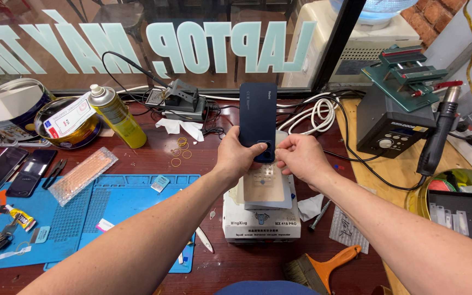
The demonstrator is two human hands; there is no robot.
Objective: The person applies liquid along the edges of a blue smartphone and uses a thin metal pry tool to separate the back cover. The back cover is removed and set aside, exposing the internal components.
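Both hands hold a dark blue phone (257, 114) upright, back side toward me, above the middle of the bench. My left hand (237, 158) grips its lower left edge, thumb near the camera cutout. My right hand (300, 158) pinches the lower right corner next to that cutout. Under the hands lies a pale plate (269, 188) on a white box (261, 221).
A blue work mat (110, 210) with small parts lies at left. A yellow spray can (117, 117), two dark phones (15, 172), a hot-air station (390, 123) with its black handle (438, 136), white cables (318, 112) and an orange-handled brush (323, 267) surround the spot.
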